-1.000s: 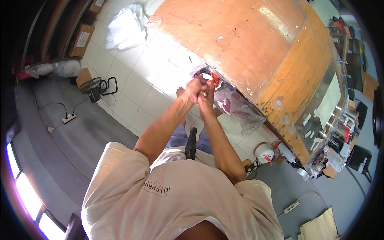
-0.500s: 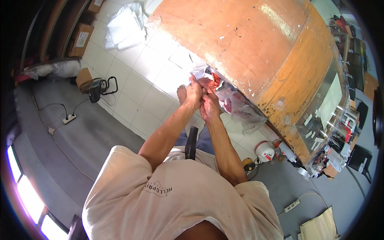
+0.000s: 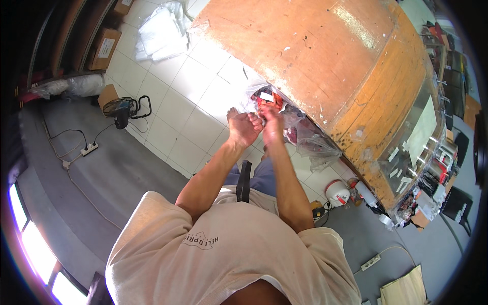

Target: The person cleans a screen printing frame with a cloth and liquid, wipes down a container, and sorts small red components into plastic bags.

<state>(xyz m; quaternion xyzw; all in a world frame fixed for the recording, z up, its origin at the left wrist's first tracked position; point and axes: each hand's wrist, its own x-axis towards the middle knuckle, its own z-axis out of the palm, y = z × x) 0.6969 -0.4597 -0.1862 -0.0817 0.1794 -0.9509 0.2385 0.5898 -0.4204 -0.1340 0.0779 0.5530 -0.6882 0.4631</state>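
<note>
My left hand is in front of my body, low beside the table's near edge, with its fingers curled in. Whatever may be inside them is hidden. Close by on its right, my right hand is smeared by motion, so its fingers do not read clearly. Just beyond the hands, a clear plastic bag hangs or stands against the table edge with red and orange scraps and a white piece in it. The wooden table, with a worn orange-brown top, reaches away to the upper right.
A black fan stands on the left, near cardboard boxes on shelves. White plastic sheeting lies on the tiled floor. A white and red round appliance sits below the table edge. Power strips with cords lie on the grey floor.
My hands, which were together by the bag, have come slightly apart. The left has drawn back toward me and turned, and the right has moved a little right.
</note>
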